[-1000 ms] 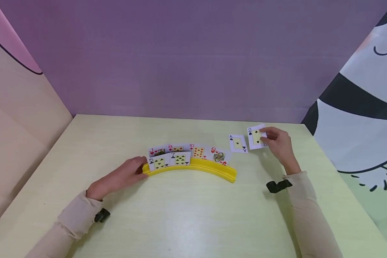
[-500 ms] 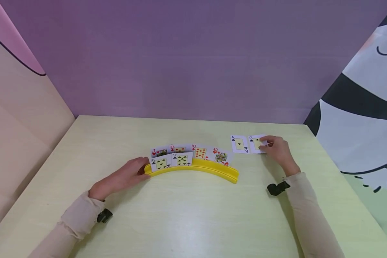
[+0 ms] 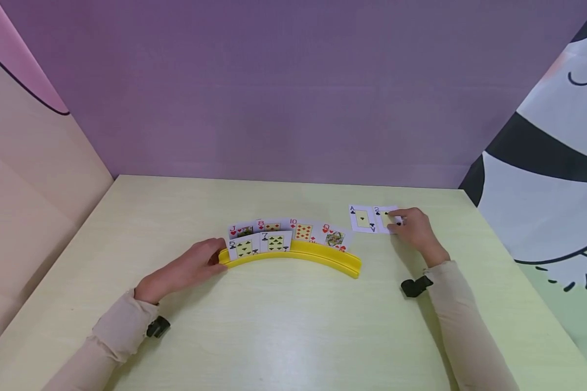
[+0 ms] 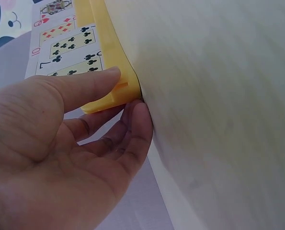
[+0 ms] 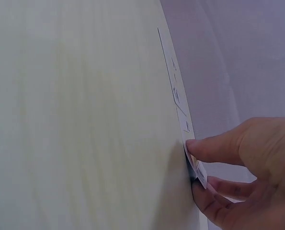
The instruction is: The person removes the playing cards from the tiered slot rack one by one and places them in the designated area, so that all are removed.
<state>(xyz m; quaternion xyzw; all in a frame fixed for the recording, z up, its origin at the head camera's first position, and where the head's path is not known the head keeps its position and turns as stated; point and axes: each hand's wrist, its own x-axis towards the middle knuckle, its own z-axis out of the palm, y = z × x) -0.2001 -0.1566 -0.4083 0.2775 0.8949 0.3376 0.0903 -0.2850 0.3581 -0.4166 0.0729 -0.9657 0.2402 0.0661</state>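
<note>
Left hand (image 3: pixel 191 266) had thumb and curled fingers clamped on the left end of the curved yellow card holder (image 3: pixel 323 253) on the table (image 3: pixel 274 336), five of clubs (image 3: pixel 244 248) and seven of clubs (image 3: pixel 276 241) in front, jack of hearts (image 3: pixel 236 230), eight of diamonds (image 3: pixel 269 224), ten of diamonds (image 3: pixel 303 230) and queen of hearts (image 3: pixel 335 239) behind. Right hand (image 3: pixel 416 231), nearly closed, pinched the right edge of the black two (image 3: pixel 381 221), that edge tipped up off the tabletop, right beside the black ace (image 3: pixel 362 219).
</note>
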